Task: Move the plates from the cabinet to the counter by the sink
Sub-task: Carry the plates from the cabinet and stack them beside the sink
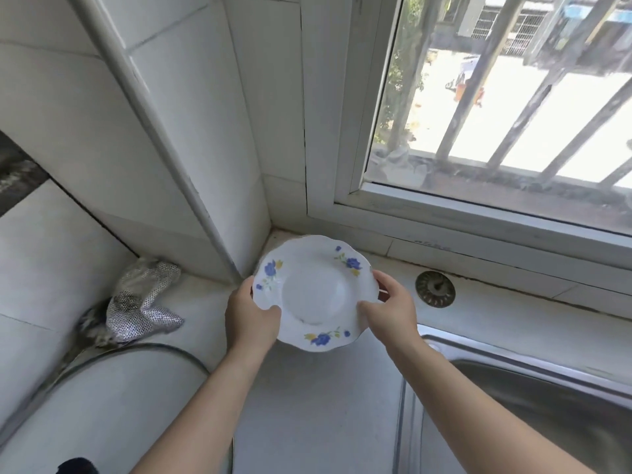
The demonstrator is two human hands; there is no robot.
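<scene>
Home kitchen — steel sink [533, 401], tiled walls [191, 138]

The plate [313, 290] looks like glazed white ceramic, smooth and glossy, with 3 printed blue flower sprays on its scalloped rim. The desk [307, 398] is pale, matt stone. The sink [533, 401] is brushed steel with a dull sheen, its strainer [435, 289] tarnished metal. The scrub cloth [143, 301] is silvery, coarse mesh. The wall tiles [191, 124] are glossy white.
</scene>
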